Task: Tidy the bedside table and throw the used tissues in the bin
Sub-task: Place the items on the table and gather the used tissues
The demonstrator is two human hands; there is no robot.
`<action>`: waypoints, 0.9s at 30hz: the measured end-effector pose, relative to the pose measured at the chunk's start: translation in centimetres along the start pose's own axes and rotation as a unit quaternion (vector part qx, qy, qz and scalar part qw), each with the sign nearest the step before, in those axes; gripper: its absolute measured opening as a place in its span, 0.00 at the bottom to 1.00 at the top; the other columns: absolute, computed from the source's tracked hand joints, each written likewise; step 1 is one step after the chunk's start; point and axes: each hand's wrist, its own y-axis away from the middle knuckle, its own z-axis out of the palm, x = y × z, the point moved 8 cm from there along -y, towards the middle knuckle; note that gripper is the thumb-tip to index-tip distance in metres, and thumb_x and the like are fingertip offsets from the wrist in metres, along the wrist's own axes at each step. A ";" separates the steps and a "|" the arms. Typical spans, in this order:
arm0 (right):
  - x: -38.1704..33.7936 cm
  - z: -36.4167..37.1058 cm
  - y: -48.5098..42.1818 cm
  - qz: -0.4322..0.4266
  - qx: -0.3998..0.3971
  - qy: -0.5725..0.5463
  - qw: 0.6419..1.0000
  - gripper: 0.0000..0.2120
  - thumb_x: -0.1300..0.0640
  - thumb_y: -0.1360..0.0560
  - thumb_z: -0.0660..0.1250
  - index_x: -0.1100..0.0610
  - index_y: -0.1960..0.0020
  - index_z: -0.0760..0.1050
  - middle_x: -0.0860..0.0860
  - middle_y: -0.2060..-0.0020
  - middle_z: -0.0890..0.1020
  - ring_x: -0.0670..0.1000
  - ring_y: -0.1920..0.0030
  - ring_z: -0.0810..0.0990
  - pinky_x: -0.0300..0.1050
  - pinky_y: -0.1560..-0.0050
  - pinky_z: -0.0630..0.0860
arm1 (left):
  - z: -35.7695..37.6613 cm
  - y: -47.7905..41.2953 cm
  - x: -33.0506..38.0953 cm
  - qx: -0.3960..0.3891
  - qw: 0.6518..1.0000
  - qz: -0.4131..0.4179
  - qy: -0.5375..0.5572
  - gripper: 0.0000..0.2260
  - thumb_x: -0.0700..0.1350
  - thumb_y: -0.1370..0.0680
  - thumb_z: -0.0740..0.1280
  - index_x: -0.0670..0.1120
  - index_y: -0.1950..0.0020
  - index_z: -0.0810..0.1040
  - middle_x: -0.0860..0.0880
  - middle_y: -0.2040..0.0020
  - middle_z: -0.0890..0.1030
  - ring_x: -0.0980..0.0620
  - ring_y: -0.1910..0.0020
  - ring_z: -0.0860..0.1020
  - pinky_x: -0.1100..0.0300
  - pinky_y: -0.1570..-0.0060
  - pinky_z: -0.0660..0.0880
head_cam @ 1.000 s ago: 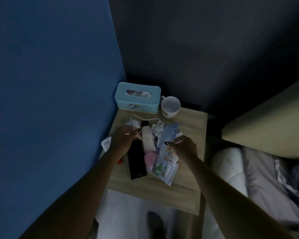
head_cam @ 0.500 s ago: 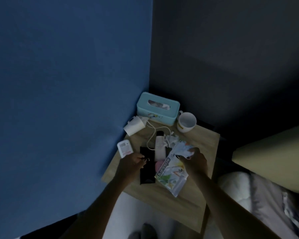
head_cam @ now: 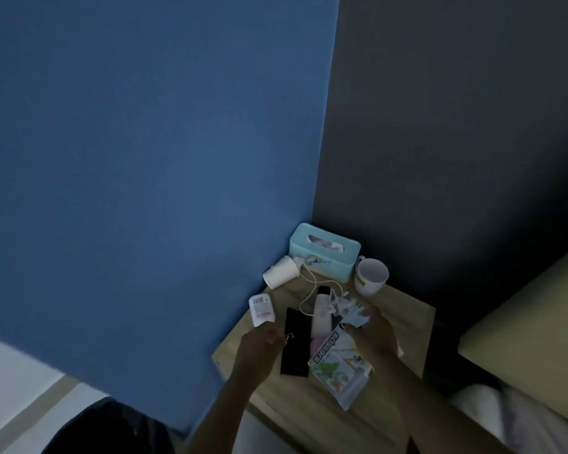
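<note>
Wooden counter (head_cam: pixel 404 326): right hand (head_cam: pixel 373 334) fingers clamped on crumpled tissues (head_cam: pixel 353 311); left hand (head_cam: pixel 258 352) fingers pinch a small clip (head_cam: pixel 289 336)

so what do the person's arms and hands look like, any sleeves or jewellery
Both forearms are bare up to the frame edge, no sleeves in view. The left hand and right hand show no gloves, and no watch or rings can be made out in the dim light.

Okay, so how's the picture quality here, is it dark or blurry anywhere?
Head view: dim all over, no glare or hard shadows. The left hand and right hand are smeared by motion, so their fingers are hard to read. The tissue box and mug look soft. Wide-angle lens tilts the wall corner.
</note>
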 end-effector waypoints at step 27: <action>14.3 -0.3 6.0 -0.127 -0.076 -0.050 0.988 0.17 0.53 0.32 0.70 0.55 0.45 0.76 0.53 0.50 0.83 0.55 0.50 0.81 0.40 0.56 0.72 | 13.7 15.0 -2.1 0.165 0.985 0.030 -0.036 0.11 0.46 0.25 0.67 0.45 0.43 0.78 0.44 0.51 0.84 0.46 0.51 0.81 0.54 0.51 0.77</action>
